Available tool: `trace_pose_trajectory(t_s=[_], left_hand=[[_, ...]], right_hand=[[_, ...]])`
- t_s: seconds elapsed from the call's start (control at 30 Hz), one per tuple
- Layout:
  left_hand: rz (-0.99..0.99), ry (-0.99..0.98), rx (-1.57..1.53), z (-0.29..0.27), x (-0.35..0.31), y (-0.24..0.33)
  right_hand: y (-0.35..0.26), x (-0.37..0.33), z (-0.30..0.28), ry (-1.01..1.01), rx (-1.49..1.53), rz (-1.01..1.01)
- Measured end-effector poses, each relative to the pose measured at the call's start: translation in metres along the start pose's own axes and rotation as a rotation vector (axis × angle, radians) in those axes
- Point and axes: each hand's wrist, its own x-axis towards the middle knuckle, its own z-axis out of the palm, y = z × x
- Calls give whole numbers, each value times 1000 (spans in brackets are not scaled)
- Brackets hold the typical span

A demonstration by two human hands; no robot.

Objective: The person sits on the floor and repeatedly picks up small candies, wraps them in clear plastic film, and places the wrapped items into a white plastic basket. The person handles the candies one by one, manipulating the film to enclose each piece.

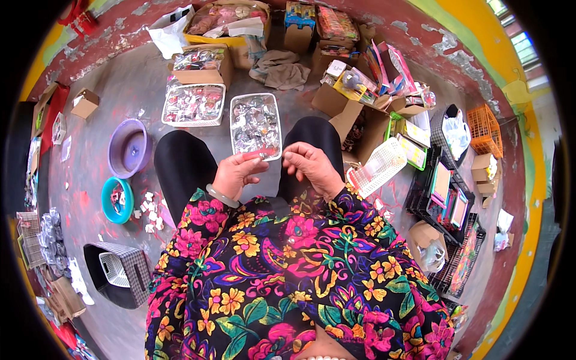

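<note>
Fingers part-curled, the left hand (237, 174) and right hand (314, 170) near each other but apart.

Something small and red (261, 153) shows at the left fingertips; whether either hand's fingers are clamped on anything, I cannot tell. Just beyond sits a white tray (279, 129) of clear-wrapped packets (255, 120). Farther off, printed boxes (300, 15) carry lettering too small to read.
</note>
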Motion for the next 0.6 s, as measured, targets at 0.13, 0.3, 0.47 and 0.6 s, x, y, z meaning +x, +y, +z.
trace_pose_trajectory(t_s=[0.13,0.3,0.47,0.6], left_hand=[[-64,-65,51,1,2,0],[59,-90,272,-6,11,-21],[163,-109,363,-5,11,-26],[441,-97,796,-7,12,-30]], right_hand=[[11,12,8,-7,-296,-197],[34,24,3,-39,-420,-242],[35,21,4,-38,-539,-266],[29,17,11,10,-688,-404]])
